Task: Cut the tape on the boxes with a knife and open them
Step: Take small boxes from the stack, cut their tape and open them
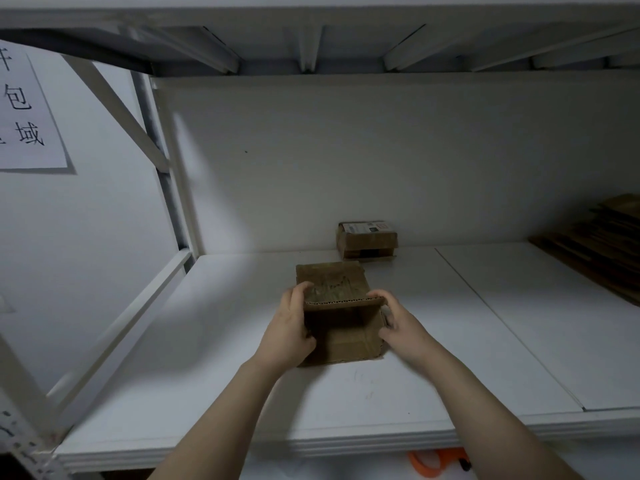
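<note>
a storeroom or parcel-sorting area, by the look of it. a white metal rack (173,188) with a slanted brace (117,109) carries a wide white shelf board (450,341), and the ribs of another shelf (308,46) run overhead. a printed paper sign (27,109) with large chinese characters hangs on the left wall. an open cardboard box (343,337) and a labelled parcel (365,240) sit on the board, and flattened cardboard (602,237) is stacked at the right.

A single wide-angle view was taken from the person's head, aimed forward and down into a white shelf (450,341), which was seen from close by.
</note>
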